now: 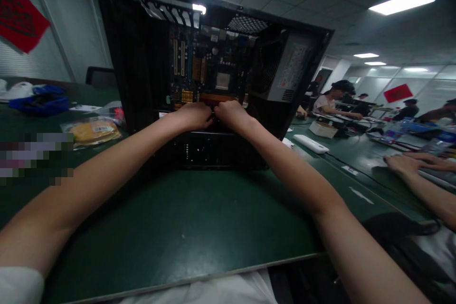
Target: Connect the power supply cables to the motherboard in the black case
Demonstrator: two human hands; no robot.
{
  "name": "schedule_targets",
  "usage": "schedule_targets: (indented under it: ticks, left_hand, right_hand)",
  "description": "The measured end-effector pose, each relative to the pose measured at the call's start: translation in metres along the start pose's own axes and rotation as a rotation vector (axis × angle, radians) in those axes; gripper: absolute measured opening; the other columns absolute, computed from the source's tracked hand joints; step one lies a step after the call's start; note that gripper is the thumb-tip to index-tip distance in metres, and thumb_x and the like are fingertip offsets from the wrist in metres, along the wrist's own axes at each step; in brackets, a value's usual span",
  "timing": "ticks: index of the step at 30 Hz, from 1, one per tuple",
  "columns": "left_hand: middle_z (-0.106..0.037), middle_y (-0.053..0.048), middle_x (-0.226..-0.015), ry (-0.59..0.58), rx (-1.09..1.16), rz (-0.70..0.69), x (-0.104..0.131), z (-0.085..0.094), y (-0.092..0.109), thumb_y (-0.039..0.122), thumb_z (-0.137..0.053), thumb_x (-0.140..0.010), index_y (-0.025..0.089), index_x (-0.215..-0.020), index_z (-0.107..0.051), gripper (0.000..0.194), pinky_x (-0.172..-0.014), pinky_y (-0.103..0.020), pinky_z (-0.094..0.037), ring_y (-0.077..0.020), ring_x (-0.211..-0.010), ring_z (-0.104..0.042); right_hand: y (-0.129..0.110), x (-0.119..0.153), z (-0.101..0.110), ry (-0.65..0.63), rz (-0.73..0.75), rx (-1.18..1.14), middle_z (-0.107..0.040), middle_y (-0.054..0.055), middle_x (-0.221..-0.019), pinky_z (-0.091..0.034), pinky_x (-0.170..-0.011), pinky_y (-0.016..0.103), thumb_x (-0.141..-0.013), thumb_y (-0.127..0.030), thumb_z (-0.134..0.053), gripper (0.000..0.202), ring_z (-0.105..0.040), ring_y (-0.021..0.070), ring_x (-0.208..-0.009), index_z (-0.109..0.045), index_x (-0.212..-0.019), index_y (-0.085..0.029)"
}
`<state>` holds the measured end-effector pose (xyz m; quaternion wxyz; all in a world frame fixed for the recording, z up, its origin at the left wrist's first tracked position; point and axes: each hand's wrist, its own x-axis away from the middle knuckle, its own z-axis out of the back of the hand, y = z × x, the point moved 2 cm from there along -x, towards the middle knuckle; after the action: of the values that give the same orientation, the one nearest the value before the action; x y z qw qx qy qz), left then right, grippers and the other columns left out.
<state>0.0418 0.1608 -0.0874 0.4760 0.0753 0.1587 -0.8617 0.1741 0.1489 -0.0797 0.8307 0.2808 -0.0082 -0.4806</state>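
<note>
An open black computer case stands upright in front of me, its inside facing me. Within it a motherboard shows pale and orange slots and a square silver processor area. A power supply with a label sits at the upper right of the case. My left hand and my right hand reach inside, close together, at the motherboard's lower edge just below an orange memory slot. Both have curled, closed fingers. Whatever lies between the fingertips is too small and dark to make out.
The case stands on a green table. Left of it lie a yellow item in a plastic bag and a blue bag. To the right are a white power strip, a small box and another person's hands.
</note>
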Motion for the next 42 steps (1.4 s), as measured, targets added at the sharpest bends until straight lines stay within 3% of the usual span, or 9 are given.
schedule_targets:
  ticks: [3, 11, 15, 20, 26, 32, 35, 38, 42]
  left_hand:
    - [-0.074, -0.017, -0.106, -0.023, -0.021, -0.005, 0.000, 0.001, 0.002, 0.037, -0.051, -0.095, 0.011, -0.114, -0.074, 0.040, -0.088, -0.033, -0.050, -0.0279, -0.099, -0.069]
    - [-0.075, -0.017, -0.099, -0.057, -0.093, -0.020, -0.001, 0.002, 0.004, 0.034, -0.047, -0.097, 0.011, -0.113, -0.074, 0.039, -0.083, -0.033, -0.052, -0.0275, -0.092, -0.071]
    - [-0.074, -0.018, -0.098, -0.086, -0.123, -0.023, -0.002, 0.002, 0.005, 0.034, -0.043, -0.098, 0.009, -0.113, -0.073, 0.042, -0.077, -0.033, -0.051, -0.0284, -0.091, -0.071]
    - [-0.074, -0.018, -0.103, -0.111, -0.083, -0.019, -0.001, 0.005, 0.006, 0.035, -0.041, -0.099, 0.008, -0.113, -0.073, 0.043, -0.081, -0.033, -0.051, -0.0281, -0.094, -0.071]
    - [-0.073, -0.020, -0.110, -0.096, -0.027, -0.122, 0.002, 0.006, 0.004, 0.050, -0.044, -0.100, 0.009, -0.114, -0.072, 0.052, -0.084, -0.037, -0.050, -0.0308, -0.097, -0.070]
    - [-0.073, -0.019, -0.108, -0.096, -0.036, -0.108, 0.002, 0.005, 0.003, 0.043, -0.047, -0.099, 0.012, -0.116, -0.071, 0.043, -0.078, -0.036, -0.050, -0.0303, -0.094, -0.070]
    - [-0.073, -0.019, -0.104, -0.098, -0.052, -0.088, 0.001, 0.004, 0.002, 0.043, -0.047, -0.098, 0.011, -0.113, -0.071, 0.043, -0.076, -0.035, -0.050, -0.0303, -0.090, -0.071]
    - [-0.074, -0.018, -0.102, -0.083, -0.058, -0.057, 0.000, 0.003, 0.000, 0.041, -0.054, -0.094, 0.010, -0.115, -0.071, 0.041, -0.076, -0.033, -0.050, -0.0286, -0.090, -0.071]
    - [-0.075, -0.013, -0.097, -0.045, -0.006, -0.085, -0.002, 0.001, -0.004, 0.038, -0.059, -0.090, 0.014, -0.112, -0.073, 0.035, -0.079, -0.030, -0.049, -0.0254, -0.088, -0.070]
  right_hand:
    - [0.001, -0.004, -0.002, 0.058, -0.023, -0.002, -0.072, 0.027, -0.105, -0.053, -0.087, 0.037, -0.098, -0.012, -0.041, 0.037, -0.070, 0.0315, -0.104, -0.074, -0.112, -0.002]
    - [0.000, -0.014, -0.001, 0.043, -0.065, -0.080, -0.074, 0.024, -0.102, -0.054, -0.083, 0.036, -0.098, -0.011, -0.042, 0.036, -0.072, 0.0299, -0.100, -0.077, -0.109, -0.007]
    - [0.000, -0.014, 0.001, 0.020, -0.116, -0.081, -0.074, 0.023, -0.104, -0.055, -0.085, 0.035, -0.099, -0.011, -0.040, 0.038, -0.071, 0.0296, -0.102, -0.075, -0.113, -0.006]
    - [0.003, -0.013, 0.002, -0.020, -0.113, -0.131, -0.072, 0.024, -0.112, -0.055, -0.087, 0.036, -0.099, -0.008, -0.040, 0.038, -0.069, 0.0308, -0.108, -0.072, -0.118, -0.005]
    - [0.008, -0.010, 0.007, -0.054, -0.118, -0.189, -0.069, 0.024, -0.120, -0.055, -0.087, 0.038, -0.098, -0.009, -0.043, 0.036, -0.068, 0.0329, -0.111, -0.070, -0.121, -0.006]
    - [0.012, -0.009, 0.006, -0.042, -0.132, -0.198, -0.070, 0.024, -0.115, -0.054, -0.083, 0.041, -0.095, -0.009, -0.047, 0.032, -0.068, 0.0354, -0.108, -0.070, -0.117, -0.005]
    - [0.011, -0.006, -0.001, 0.079, -0.055, -0.157, -0.065, 0.025, -0.121, -0.052, -0.083, 0.041, -0.095, -0.009, -0.046, 0.031, -0.063, 0.0349, -0.112, -0.068, -0.116, -0.005]
    - [0.007, -0.003, -0.008, 0.206, 0.141, -0.175, -0.057, 0.022, -0.130, -0.049, -0.089, 0.039, -0.093, -0.008, -0.048, 0.033, -0.055, 0.0306, -0.119, -0.063, -0.122, -0.007]
    - [0.007, -0.003, -0.012, 0.263, 0.241, -0.298, -0.057, 0.014, -0.129, -0.042, -0.097, 0.039, -0.095, -0.013, -0.047, 0.032, -0.051, 0.0258, -0.119, -0.062, -0.124, -0.012]
